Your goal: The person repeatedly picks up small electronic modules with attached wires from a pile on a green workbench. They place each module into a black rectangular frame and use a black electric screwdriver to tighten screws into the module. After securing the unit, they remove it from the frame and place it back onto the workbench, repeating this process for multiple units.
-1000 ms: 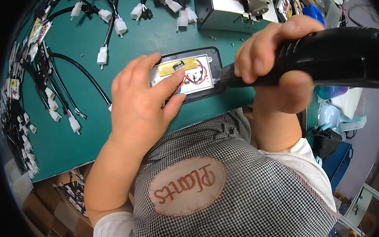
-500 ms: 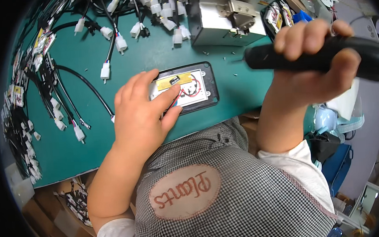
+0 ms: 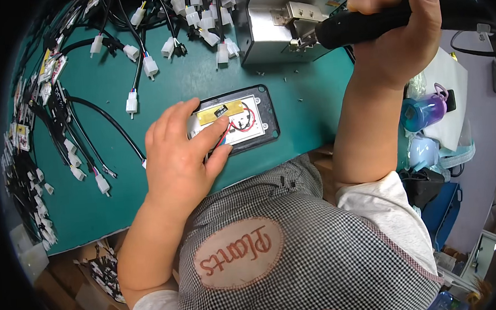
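My left hand [image 3: 176, 145] holds down a black plastic case [image 3: 271, 112] on the green mat, its outer fingers at the case's edge. Inside the case lies a white circuit board [image 3: 250, 131] with yellow tape and red and black wires; my index finger and thumb press on the wires. Raised at the upper right, my right hand [image 3: 397, 40] grips a black electric screwdriver [image 3: 345, 28]. Its bit end is at the metal pickup part [image 3: 304, 38] of a silver screw feeder [image 3: 260, 32]. Whether a screw sits on the bit is too small to tell.
Bundles of black cables with white connectors [image 3: 150, 66] cover the back and left of the green mat [image 3: 115, 206]. A few loose screws [image 3: 300, 100] lie right of the case. A blue-purple bottle [image 3: 424, 113] stands beyond my right forearm.
My right hand has lifted the screwdriver up and away from me, bringing its bit from above the mat to the feeder. My left hand stays on the case.
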Demonstrator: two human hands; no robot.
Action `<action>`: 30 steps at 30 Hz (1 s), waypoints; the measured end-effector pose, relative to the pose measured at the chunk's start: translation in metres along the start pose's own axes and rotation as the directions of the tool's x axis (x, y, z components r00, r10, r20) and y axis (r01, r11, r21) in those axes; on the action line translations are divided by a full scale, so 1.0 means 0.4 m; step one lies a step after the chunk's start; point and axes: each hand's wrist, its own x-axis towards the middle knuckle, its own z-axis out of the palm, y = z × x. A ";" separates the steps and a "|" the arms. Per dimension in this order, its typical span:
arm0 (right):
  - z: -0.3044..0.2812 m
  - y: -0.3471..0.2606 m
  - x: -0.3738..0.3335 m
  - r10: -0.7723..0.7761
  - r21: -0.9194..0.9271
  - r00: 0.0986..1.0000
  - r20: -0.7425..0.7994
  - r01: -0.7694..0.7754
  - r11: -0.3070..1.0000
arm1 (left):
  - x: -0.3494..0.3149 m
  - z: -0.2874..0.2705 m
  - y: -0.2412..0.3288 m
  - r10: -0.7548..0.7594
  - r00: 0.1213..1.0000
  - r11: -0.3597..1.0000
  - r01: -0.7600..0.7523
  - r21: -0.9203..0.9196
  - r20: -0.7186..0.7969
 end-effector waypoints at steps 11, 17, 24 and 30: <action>-0.038 -0.075 -0.053 0.162 0.392 0.916 0.368 -0.310 0.866 | 0.013 -0.034 0.006 -0.066 0.995 0.919 0.030 -0.393 -0.081; 0.025 -0.074 -0.104 0.218 0.478 0.888 0.405 -0.409 0.777 | 0.025 -0.043 0.059 -0.172 0.881 0.264 0.472 -0.841 0.441; 0.032 -0.089 -0.124 0.158 0.491 0.892 0.424 -0.373 0.787 | -0.017 -0.026 0.049 -0.263 0.822 -0.138 0.487 -0.863 0.506; 0.059 -0.086 -0.152 0.137 0.513 0.909 0.394 -0.341 0.788 | -0.044 -0.027 0.081 -0.250 0.851 -0.152 0.437 -0.886 0.463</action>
